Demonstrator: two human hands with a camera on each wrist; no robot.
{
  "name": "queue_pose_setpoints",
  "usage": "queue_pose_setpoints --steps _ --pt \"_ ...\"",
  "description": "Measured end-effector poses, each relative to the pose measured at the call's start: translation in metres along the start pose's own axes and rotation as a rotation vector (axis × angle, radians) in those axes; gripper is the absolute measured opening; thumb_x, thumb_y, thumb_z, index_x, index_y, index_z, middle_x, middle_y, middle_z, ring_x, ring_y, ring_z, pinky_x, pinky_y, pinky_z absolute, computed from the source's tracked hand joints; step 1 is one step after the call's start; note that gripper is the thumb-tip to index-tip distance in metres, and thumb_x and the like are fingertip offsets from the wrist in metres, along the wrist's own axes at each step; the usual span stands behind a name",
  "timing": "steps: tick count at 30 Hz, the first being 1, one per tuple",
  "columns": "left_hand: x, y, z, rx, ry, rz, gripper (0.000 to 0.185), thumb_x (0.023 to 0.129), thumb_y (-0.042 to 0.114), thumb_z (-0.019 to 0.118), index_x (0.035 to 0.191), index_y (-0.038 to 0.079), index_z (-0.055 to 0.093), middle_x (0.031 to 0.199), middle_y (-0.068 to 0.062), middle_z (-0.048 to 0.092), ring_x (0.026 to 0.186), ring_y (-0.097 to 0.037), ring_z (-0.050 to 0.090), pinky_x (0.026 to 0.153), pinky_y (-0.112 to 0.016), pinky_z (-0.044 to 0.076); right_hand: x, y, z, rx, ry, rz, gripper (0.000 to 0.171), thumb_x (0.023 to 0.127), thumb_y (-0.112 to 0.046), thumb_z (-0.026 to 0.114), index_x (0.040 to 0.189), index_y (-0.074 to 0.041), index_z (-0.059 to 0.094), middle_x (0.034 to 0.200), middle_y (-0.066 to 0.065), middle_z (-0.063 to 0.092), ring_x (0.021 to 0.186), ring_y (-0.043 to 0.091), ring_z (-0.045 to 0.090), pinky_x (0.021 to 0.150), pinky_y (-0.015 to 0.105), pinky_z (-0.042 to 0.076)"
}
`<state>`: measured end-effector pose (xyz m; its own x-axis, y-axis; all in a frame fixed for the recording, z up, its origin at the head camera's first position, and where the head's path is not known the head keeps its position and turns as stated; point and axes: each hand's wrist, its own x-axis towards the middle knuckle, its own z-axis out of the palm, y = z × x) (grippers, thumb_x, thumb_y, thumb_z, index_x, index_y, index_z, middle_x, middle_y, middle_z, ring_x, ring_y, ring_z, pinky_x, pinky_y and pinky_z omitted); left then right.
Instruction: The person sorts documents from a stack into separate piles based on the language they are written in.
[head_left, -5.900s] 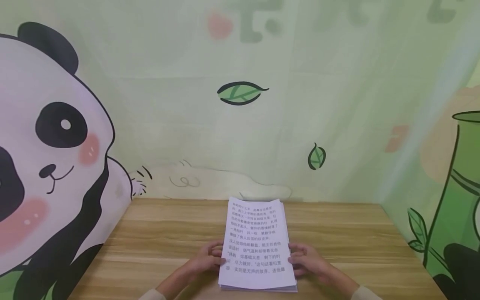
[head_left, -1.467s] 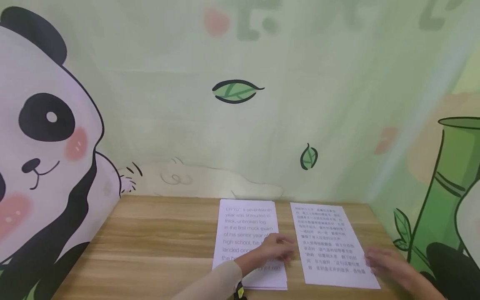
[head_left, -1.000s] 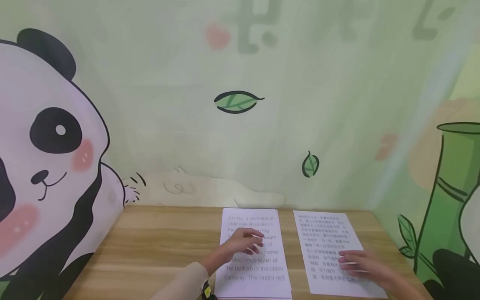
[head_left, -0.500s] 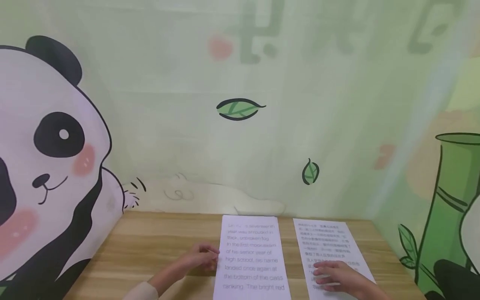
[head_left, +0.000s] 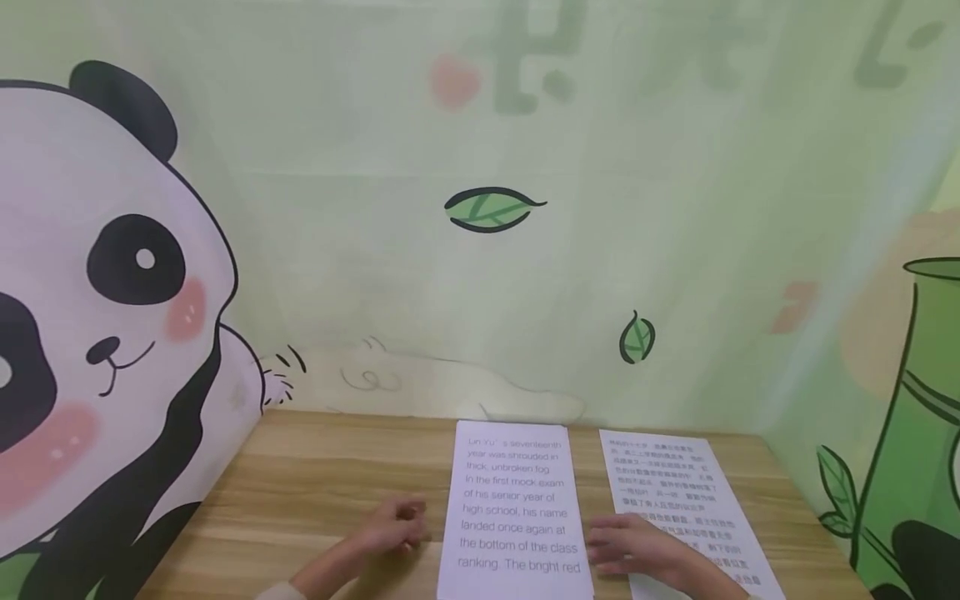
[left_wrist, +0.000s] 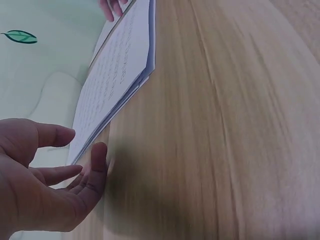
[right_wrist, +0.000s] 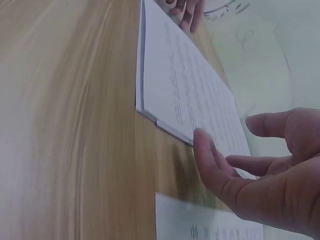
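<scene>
A stack of paper (head_left: 513,508), its top sheet printed in English, lies on the table in the head view. To its right is a single sheet (head_left: 690,492) printed in Chinese characters. My left hand (head_left: 390,529) hovers just left of the stack, fingers loosely bent and holding nothing. My right hand (head_left: 637,546) is at the stack's right edge, partly over the single sheet; whether its fingertips touch the stack I cannot tell. In the right wrist view, the stack (right_wrist: 175,75) shows slightly uneven layers, and the right fingers (right_wrist: 207,157) are loosely curved beside it.
The wooden table (head_left: 315,475) runs back to a green cloth backdrop (head_left: 360,233) with a printed panda (head_left: 187,200), leaves and bamboo. Bare wood lies left of the stack and in a narrow strip between the papers.
The Chinese-printed sheet went from the stack's top to its right, exposing the English page. Since then my left hand has withdrawn to the stack's left, and my right hand has moved left towards the stack.
</scene>
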<state>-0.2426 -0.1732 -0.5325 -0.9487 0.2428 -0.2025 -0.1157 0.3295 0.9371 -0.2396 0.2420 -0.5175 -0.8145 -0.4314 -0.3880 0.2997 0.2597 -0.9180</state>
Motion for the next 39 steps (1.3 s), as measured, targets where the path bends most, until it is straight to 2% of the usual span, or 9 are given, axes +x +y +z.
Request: queue_pose_setpoints --steps 7,13,16,21,28,34,39 --pt "-0.001 -0.001 0.012 0.048 0.027 -0.017 0.051 0.096 0.009 0.061 0.137 -0.019 0.048 0.108 -0.017 0.066 0.069 -0.013 0.057 0.058 -0.021 0.047 0.014 -0.001 0.009 -0.055 -0.007 0.021 0.063 0.102 -0.019 0.056 0.144 0.022 0.035 0.134 0.031 0.060 0.124 0.036 0.062 0.102 0.044 0.056" --pt "-0.003 0.001 0.024 0.063 0.046 -0.034 0.052 0.092 0.008 0.065 0.137 -0.016 0.051 0.105 -0.011 0.066 0.068 -0.013 0.057 0.056 -0.020 0.044 0.021 0.005 0.006 -0.078 0.002 0.086 0.078 0.099 -0.030 0.064 0.146 0.022 0.031 0.139 0.032 0.054 0.126 0.034 0.061 0.101 0.039 0.056" --pt "-0.001 0.001 0.030 0.062 0.035 -0.036 0.048 0.093 0.007 0.065 0.136 -0.012 0.056 0.103 -0.007 0.067 0.067 -0.011 0.057 0.056 -0.020 0.044 0.020 0.003 0.010 -0.080 0.006 0.095 0.077 0.100 -0.031 0.062 0.147 0.021 0.031 0.142 0.035 0.050 0.130 0.038 0.058 0.103 0.041 0.055" --pt "0.001 0.000 0.034 0.034 0.008 -0.033 0.043 0.093 0.007 0.063 0.133 -0.009 0.060 0.099 -0.005 0.065 0.065 -0.011 0.055 0.054 -0.019 0.042 0.015 -0.004 0.025 -0.083 0.067 0.087 0.070 0.102 -0.026 0.059 0.146 0.021 0.032 0.139 0.033 0.052 0.127 0.039 0.058 0.105 0.048 0.052" --pt "-0.001 0.005 0.035 0.030 -0.008 -0.023 0.043 0.093 0.006 0.063 0.133 -0.010 0.060 0.100 -0.007 0.066 0.067 -0.013 0.057 0.056 -0.020 0.044 0.019 -0.008 0.030 -0.105 0.147 0.129 0.067 0.102 -0.022 0.058 0.147 0.021 0.032 0.134 0.030 0.058 0.124 0.038 0.061 0.099 0.044 0.056" --pt "-0.004 0.007 0.034 0.035 -0.022 -0.015 0.044 0.093 0.004 0.062 0.135 -0.010 0.058 0.101 -0.010 0.066 0.069 -0.014 0.061 0.056 -0.021 0.045 0.016 -0.006 0.030 -0.108 0.128 0.114 0.068 0.101 -0.023 0.061 0.147 0.019 0.034 0.130 0.025 0.061 0.112 0.025 0.065 0.093 0.038 0.058" --pt "-0.006 0.009 0.034 0.054 -0.007 0.004 0.045 0.092 0.004 0.062 0.135 -0.010 0.058 0.103 -0.012 0.067 0.070 -0.015 0.062 0.056 -0.022 0.045 0.015 -0.006 0.031 -0.101 0.123 0.108 0.070 0.101 -0.023 0.060 0.147 0.021 0.030 0.132 0.026 0.059 0.112 0.023 0.063 0.092 0.037 0.058"
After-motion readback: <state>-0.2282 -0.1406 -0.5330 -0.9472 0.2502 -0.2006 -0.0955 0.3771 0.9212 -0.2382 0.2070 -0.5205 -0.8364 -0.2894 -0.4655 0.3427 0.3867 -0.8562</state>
